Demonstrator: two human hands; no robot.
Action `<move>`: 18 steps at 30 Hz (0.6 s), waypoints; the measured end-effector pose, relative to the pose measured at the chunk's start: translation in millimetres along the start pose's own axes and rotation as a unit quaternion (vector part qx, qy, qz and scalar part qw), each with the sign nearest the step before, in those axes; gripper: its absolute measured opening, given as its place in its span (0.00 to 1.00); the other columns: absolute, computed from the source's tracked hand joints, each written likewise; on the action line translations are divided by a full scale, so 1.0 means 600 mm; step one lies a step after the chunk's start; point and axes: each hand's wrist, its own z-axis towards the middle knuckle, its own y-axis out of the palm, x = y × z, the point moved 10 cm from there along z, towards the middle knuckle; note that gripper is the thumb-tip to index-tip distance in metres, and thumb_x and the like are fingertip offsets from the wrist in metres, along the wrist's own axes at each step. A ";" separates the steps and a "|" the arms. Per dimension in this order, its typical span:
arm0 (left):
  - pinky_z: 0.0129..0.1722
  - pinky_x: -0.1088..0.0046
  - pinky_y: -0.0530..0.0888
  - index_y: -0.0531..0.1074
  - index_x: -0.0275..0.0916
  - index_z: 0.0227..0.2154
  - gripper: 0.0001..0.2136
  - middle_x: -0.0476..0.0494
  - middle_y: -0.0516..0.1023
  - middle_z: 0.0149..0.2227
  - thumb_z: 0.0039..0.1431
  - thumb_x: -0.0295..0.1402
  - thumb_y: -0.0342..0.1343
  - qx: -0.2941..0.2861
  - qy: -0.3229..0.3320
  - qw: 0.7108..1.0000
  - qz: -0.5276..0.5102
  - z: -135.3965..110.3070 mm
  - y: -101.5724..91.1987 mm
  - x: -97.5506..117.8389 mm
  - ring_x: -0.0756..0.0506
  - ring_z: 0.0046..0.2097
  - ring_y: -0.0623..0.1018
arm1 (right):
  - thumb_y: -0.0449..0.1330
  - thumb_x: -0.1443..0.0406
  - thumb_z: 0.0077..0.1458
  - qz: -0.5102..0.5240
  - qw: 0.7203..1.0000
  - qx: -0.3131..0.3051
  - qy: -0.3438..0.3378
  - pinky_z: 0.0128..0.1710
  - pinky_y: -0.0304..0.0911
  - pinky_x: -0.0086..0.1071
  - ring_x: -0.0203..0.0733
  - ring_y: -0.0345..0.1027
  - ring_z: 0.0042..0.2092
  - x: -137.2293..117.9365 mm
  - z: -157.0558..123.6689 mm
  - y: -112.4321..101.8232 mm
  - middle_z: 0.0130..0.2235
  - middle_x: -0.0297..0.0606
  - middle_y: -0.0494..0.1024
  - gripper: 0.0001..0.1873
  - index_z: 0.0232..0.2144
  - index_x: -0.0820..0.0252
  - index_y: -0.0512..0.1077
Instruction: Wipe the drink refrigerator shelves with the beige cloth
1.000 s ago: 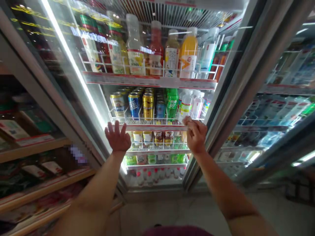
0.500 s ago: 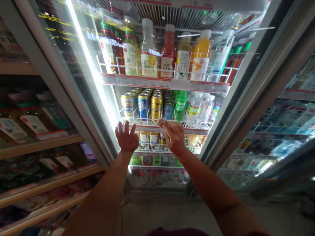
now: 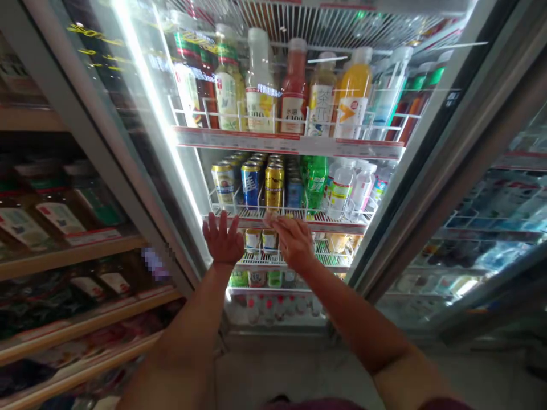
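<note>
My left hand (image 3: 223, 239) is raised palm forward with its fingers spread, in front of the lit drinks fridge. It holds nothing and seems to rest against the glass door (image 3: 145, 188), though contact is hard to confirm. Beside it, my right hand (image 3: 294, 244) has its fingers pressed together, pointing left. A pale, blurred patch shows at its fingertips; what it is, I cannot make out. Just above the hands stand a gold can (image 3: 274, 185), a blue can (image 3: 250, 185) and a green bottle (image 3: 316, 182) on a wire shelf.
A higher shelf (image 3: 290, 142) carries several juice and tea bottles, including an orange one (image 3: 354, 97). On the left are wooden-edged shelves (image 3: 68, 256) of bottles. A metal door frame (image 3: 444, 154) and another fridge section lie right. Tiled floor (image 3: 273, 370) runs below.
My right hand has shifted slightly left and down, closer to my left hand. My left hand stays raised and spread, with little movement. The view has shifted slightly.
</note>
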 end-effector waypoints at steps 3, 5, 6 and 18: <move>0.71 0.41 0.39 0.73 0.36 0.59 0.29 0.30 0.64 0.67 0.72 0.51 0.39 -0.011 -0.010 1.000 -0.010 0.000 0.004 -0.005 0.35 0.75 0.40 | 0.54 0.69 0.69 0.000 1.000 0.000 0.010 0.60 0.58 0.45 0.50 0.62 0.60 -0.014 -0.004 0.011 0.60 0.41 0.73 0.25 0.66 0.54 0.65; 0.71 0.41 0.39 0.73 0.36 0.59 0.29 0.30 0.64 0.67 0.72 0.51 0.40 -0.014 -0.012 1.000 -0.018 0.000 0.005 -0.007 0.35 0.75 0.39 | 0.56 0.68 0.68 0.013 0.998 -0.031 -0.043 0.55 0.62 0.39 0.44 0.66 0.55 -0.052 -0.033 0.031 0.56 0.37 0.77 0.23 0.64 0.53 0.67; 0.71 0.41 0.38 0.72 0.36 0.60 0.29 0.29 0.64 0.67 0.72 0.51 0.40 -0.015 -0.013 1.000 -0.022 0.000 0.005 -0.008 0.34 0.75 0.39 | 0.57 0.68 0.68 0.020 0.996 -0.047 -0.075 0.52 0.64 0.36 0.41 0.68 0.52 -0.071 -0.049 0.039 0.54 0.34 0.79 0.22 0.62 0.52 0.69; 0.70 0.36 0.40 0.72 0.35 0.58 0.33 0.30 0.63 0.67 0.68 0.57 0.43 -0.026 -0.047 0.997 -0.047 0.005 0.012 -0.023 0.27 0.74 0.46 | 0.53 0.72 0.68 -0.021 0.997 0.075 0.027 0.62 0.59 0.46 0.50 0.62 0.61 0.098 -0.005 -0.120 0.59 0.46 0.72 0.23 0.62 0.58 0.70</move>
